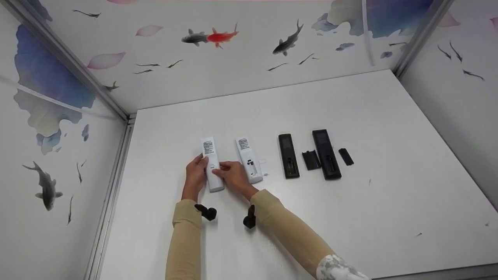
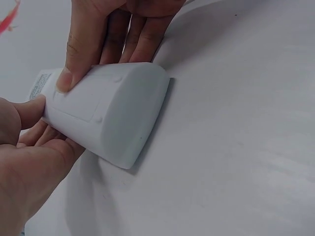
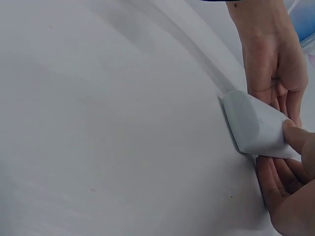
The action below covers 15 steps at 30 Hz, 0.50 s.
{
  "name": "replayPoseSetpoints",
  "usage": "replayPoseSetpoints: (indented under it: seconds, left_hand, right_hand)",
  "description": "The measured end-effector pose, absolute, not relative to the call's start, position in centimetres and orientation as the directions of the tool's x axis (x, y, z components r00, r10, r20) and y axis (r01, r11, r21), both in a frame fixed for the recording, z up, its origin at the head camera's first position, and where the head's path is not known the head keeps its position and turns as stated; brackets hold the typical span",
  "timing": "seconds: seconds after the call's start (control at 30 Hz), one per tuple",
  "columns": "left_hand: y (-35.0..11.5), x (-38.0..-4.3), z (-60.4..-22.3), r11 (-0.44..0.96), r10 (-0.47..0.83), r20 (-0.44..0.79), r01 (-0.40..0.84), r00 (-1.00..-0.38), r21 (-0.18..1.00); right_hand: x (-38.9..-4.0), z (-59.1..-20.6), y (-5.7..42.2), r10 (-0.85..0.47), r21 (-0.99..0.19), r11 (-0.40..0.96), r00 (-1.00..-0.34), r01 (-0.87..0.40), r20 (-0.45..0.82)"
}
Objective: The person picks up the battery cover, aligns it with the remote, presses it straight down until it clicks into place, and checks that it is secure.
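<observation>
White plastic makes up the remote [image 1: 214, 181] under inspection, found in both hands at the left end of a row on the bench [image 1: 369, 217], label face up and label end pointing away from the person. Left hand [image 1: 195, 177]: grip closed along the remote's left side, thumb at the edge of the back, apparently to stop the body sliding or turning. Right hand [image 1: 233, 175]: grip closed on the same remote from the opposite side, thumb pressing near the battery cover [image 2: 83, 102], fingers along the flank, presumably to give that pressure something to work against. The cover's outline sits within the back; whether it is fully latched cannot be told. The butt end is low over the bench, contact not confirmed. Just beyond the right hand, a second white remote [image 1: 244, 149] lies back up with its battery bay exposed; a pale piece [image 1: 263, 163] beside it is too faint to identify. Farther right, a slim black remote [image 1: 288, 155] and a larger black remote [image 1: 326, 153] also lie with bays exposed, a broad black cover [image 1: 311, 160] between them and a small black cover [image 1: 346, 156] right of the larger one. Such spacing, in this inspector's judgement, keeps loose parts near the remotes and within reach; which cover fits which body is not established
</observation>
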<state>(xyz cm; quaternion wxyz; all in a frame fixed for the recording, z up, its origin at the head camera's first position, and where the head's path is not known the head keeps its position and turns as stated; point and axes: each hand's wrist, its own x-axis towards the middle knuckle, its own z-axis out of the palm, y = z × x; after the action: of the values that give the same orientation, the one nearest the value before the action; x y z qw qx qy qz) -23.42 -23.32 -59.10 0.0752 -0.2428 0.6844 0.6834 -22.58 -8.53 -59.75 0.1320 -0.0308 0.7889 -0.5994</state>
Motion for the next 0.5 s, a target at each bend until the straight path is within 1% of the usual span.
replayPoseSetpoints:
  seconds: [0.17,0.37,0.5]
  left_hand:
    - [-23.33,-23.31,-59.24,-0.02,-0.231,-0.431,-0.439,-0.872,0.898]
    - [-23.22,-23.26,-59.41,-0.013,-0.268,-0.421,-0.434,-0.867,0.901]
    - [-23.17,-23.47,-59.3,0.08,-0.313,-0.405,-0.449,-0.859,0.89]
  right_hand:
    - [-22.53,-59.91,-8.49,-0.207,-0.958,0.271,-0.965,0.099,-0.158]
    - [-22.29,-60.06,-8.54,-0.209,-0.945,0.319,-0.967,0.072,-0.144]
    - [-22.22,-60.07,-8.74,-0.197,-0.94,0.336,-0.971,0.063,-0.135]
